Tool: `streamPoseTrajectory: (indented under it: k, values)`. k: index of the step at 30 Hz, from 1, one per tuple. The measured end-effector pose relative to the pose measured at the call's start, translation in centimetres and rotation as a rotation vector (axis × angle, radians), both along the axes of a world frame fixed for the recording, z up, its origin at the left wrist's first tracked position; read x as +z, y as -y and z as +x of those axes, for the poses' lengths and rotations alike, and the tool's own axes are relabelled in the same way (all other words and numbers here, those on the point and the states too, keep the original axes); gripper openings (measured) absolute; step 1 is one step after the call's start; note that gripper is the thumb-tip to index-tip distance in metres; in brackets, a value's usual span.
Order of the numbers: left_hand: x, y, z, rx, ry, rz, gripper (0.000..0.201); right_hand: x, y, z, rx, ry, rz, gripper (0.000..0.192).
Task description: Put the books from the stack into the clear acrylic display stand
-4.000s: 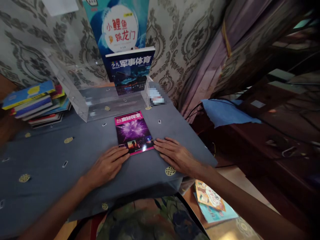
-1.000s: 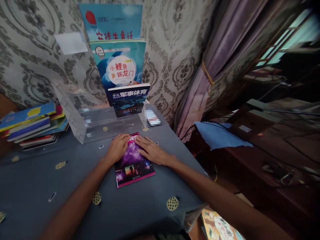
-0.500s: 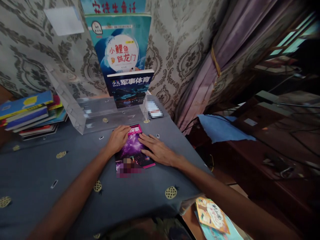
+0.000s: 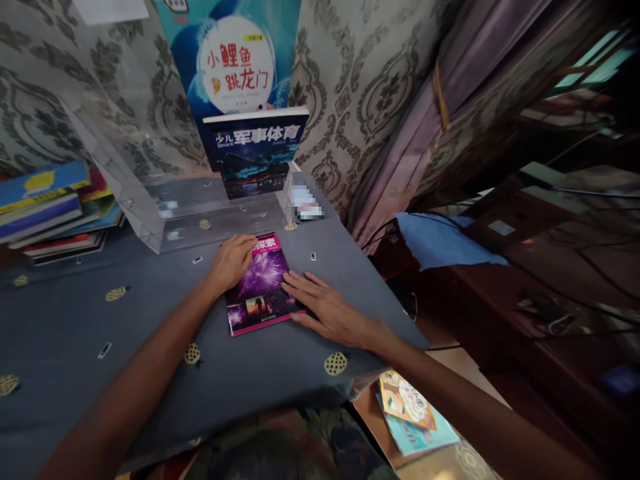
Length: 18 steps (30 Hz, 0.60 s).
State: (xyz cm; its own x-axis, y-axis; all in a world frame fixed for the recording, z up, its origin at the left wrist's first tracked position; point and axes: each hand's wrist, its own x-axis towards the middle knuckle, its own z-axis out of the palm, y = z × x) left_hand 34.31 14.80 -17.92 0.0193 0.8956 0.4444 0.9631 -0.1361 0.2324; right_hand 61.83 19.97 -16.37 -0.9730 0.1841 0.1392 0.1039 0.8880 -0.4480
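Head view: pink book (image 4: pixel 261 285) flat on table; left hand (image 4: pixel 231 262), right hand (image 4: pixel 327 311) open, pressing its edges.

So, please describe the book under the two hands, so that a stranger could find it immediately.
On the grey tablecloth, just in front of the clear acrylic stand by the wall, one book lies flat. The left hand rests on its top left corner and the right hand on its right edge. This pink-edged book shows a purple starburst, unlike the dark blue book upright in the stand.
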Motion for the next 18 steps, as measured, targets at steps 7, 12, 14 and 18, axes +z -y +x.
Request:
streamPoseTrajectory:
  k: [7,12,14,18]
  values:
    - [0.1,0.0,-0.1,-0.007,0.011,-0.015,0.032,0.0,2.1,2.3,0.012,0.023,0.023,0.064]
    - [0.1,0.0,-0.1,-0.01,0.013,-0.029,0.032,-0.3,3.6,3.8,0.018,0.023,0.053,0.068]
    - [0.1,-0.1,-0.1,-0.01,0.022,-0.028,0.032,-0.4,4.0,4.2,0.022,0.019,0.054,0.069]
    - [0.1,0.0,-0.6,-0.038,0.069,-0.02,0.032,-0.5,4.3,4.6,0.015,0.021,0.056,0.069]
